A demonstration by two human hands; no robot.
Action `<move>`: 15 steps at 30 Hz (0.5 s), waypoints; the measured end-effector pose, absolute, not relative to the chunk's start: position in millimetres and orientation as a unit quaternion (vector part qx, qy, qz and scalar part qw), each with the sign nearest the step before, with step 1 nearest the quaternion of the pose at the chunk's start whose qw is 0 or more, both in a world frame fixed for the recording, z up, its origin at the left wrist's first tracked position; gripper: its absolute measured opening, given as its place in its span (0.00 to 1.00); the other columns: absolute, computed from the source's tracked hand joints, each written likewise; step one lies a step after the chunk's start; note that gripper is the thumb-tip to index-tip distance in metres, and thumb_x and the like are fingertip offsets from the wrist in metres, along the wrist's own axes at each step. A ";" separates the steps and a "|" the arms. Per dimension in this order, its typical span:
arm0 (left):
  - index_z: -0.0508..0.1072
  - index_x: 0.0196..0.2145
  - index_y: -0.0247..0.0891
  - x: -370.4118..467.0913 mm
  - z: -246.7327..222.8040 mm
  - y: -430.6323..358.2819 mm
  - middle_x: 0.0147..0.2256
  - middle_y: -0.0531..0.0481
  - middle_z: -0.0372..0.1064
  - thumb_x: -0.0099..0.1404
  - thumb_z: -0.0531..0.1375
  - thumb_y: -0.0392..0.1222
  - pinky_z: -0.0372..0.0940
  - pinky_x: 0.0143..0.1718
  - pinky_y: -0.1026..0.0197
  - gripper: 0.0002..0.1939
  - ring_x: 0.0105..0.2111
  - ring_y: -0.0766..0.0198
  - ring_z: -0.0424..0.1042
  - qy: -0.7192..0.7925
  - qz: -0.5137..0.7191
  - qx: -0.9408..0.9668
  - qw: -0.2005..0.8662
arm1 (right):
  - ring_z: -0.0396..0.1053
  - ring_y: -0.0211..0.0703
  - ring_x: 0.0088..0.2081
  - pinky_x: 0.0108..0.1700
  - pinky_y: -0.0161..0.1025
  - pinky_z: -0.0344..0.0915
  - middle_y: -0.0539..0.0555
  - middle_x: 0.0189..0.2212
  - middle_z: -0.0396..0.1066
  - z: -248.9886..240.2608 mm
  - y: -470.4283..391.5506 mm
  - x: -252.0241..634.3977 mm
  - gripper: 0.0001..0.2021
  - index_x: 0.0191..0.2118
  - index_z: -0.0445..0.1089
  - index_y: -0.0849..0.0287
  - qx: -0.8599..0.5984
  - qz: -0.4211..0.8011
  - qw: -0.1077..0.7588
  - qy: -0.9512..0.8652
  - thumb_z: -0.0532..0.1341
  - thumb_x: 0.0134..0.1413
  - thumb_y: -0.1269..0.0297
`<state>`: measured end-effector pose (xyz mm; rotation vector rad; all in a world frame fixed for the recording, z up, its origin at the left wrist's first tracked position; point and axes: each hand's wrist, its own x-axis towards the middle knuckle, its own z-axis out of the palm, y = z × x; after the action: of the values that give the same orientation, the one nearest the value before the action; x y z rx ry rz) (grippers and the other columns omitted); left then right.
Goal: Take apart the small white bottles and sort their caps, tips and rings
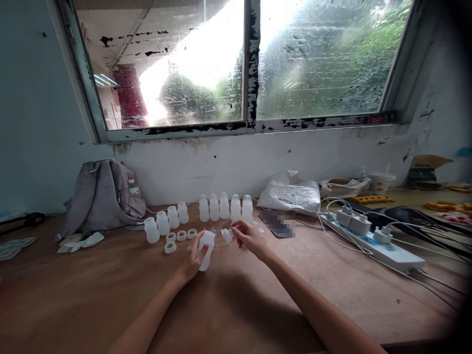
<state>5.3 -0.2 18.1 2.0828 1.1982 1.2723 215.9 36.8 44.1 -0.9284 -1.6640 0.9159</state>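
My left hand (pixel 193 256) is wrapped round a frosted white bottle (pixel 207 251), open at the top and slightly tilted above the table. Just to its right, my right hand (pixel 248 235) pinches a small clear cap-like piece (pixel 227 236). Behind my left hand lie several white rings (pixel 181 235). Several uncapped bottles (pixel 162 223) form a slanting row at the left. Further right, several bottles with clear domed tops (pixel 224 206) stand in a line. Small clear parts lie between my hands, partly hidden and too small to make out.
A grey backpack (pixel 106 196) sits at the back left, with a white tissue (pixel 86 241) before it. At the right are a phone (pixel 279 224), a silver bag (pixel 289 192) and a white power strip (pixel 379 246) with chargers and loose cables.
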 end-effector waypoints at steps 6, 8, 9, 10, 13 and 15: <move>0.50 0.52 0.41 -7.5 5.8 18.3 0.51 0.43 0.54 0.61 0.49 0.49 0.52 0.50 0.56 0.23 0.50 0.59 0.56 0.454 0.522 0.689 0.216 | 0.58 0.30 0.15 0.12 0.28 0.55 0.47 0.19 0.61 31.2 40.4 213.8 0.11 0.28 0.62 0.60 -0.420 0.325 0.437 -0.726 0.54 0.47 0.56; 0.50 0.51 0.40 -11.1 -0.1 24.6 0.50 0.42 0.54 0.60 0.50 0.49 0.53 0.50 0.54 0.23 0.50 0.58 0.56 0.471 0.518 0.683 0.209 | 0.58 0.30 0.15 0.13 0.28 0.54 0.47 0.17 0.60 30.1 38.3 211.7 0.10 0.26 0.63 0.60 -0.430 0.309 0.409 -0.743 0.54 0.47 0.57; 0.50 0.51 0.39 -12.5 -2.6 26.8 0.50 0.41 0.53 0.60 0.51 0.49 0.53 0.49 0.54 0.24 0.50 0.58 0.56 0.479 0.515 0.682 0.199 | 0.57 0.31 0.15 0.13 0.28 0.53 0.47 0.16 0.60 30.4 37.0 210.7 0.10 0.26 0.63 0.60 -0.434 0.300 0.398 -0.750 0.54 0.47 0.59; 0.49 0.51 0.39 -13.8 -4.3 28.2 0.51 0.41 0.52 0.59 0.51 0.48 0.53 0.49 0.54 0.24 0.50 0.58 0.55 0.486 0.513 0.683 0.185 | 0.57 0.31 0.15 0.14 0.28 0.53 0.47 0.15 0.60 31.2 35.6 209.9 0.09 0.25 0.63 0.61 -0.439 0.289 0.390 -0.756 0.55 0.46 0.60; 0.48 0.52 0.42 -17.2 -3.3 27.9 0.52 0.43 0.50 0.60 0.51 0.46 0.55 0.48 0.55 0.24 0.51 0.59 0.55 0.486 0.510 0.699 0.126 | 0.58 0.32 0.16 0.18 0.29 0.53 0.48 0.15 0.62 33.2 32.3 208.2 0.08 0.23 0.64 0.61 -0.450 0.254 0.369 -0.773 0.56 0.45 0.63; 0.51 0.51 0.45 -20.4 2.8 26.7 0.51 0.46 0.52 0.61 0.50 0.45 0.56 0.48 0.56 0.21 0.50 0.60 0.56 0.478 0.490 0.725 0.077 | 0.59 0.33 0.18 0.20 0.30 0.53 0.49 0.16 0.63 32.5 31.6 207.7 0.06 0.23 0.66 0.61 -0.453 0.232 0.358 -0.783 0.56 0.44 0.65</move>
<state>-20.4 26.7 2.8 2.1707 1.4331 1.4690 207.7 31.6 32.5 -1.1674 -2.0194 0.5997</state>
